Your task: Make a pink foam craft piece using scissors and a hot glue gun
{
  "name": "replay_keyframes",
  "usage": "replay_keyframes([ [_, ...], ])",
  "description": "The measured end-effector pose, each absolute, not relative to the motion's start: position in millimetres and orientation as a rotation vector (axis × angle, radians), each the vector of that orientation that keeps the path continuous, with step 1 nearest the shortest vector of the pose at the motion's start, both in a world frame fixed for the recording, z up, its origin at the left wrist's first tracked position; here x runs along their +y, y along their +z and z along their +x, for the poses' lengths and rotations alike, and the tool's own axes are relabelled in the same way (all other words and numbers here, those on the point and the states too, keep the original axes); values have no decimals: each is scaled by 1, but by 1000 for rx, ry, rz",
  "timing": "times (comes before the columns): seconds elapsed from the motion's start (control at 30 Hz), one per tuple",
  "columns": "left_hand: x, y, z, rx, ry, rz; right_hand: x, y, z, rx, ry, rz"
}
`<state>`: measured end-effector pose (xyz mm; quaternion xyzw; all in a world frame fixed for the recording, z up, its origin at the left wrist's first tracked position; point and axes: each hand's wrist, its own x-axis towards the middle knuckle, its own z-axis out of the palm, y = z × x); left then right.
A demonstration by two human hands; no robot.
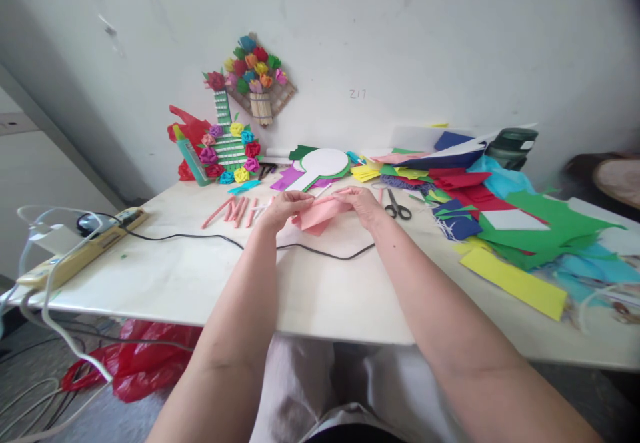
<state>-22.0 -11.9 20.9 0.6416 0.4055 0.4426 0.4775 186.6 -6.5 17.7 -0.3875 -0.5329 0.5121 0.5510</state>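
Midway along a pale, flat worktop [320, 299], a thin pink paper sheet [319, 216] spans the gap between left hand [287, 207] and right hand [362, 205], each grip pinching its far edge, though blur leaves the pressure hard to judge. Uneven pulling could crease or tear it; a careless sweep could snag the slim black cord [345, 257] or knock the black-handled scissors [397, 207].

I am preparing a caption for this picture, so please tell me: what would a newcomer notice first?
Probably the bright bouquet of craft flowers in front of the wall, at the back, left of centre. Next might come the heap of coloured sheets on the right side of the table. In the middle, the left hand and right hand hold a pink sheet.
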Motion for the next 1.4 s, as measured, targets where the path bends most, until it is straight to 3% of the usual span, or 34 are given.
replay_keyframes([
  [0.93,-14,21,-24,891,1177,1324,-7,19,186,-1200,1174,-916],
  [1.2,-21,32,-29,1318,1335,1178,-3,15,189,-1149,1191,-899],
  [1.4,-16,27,-15,1060,1300,1194,-6,18,188,-1131,1182,-906],
])
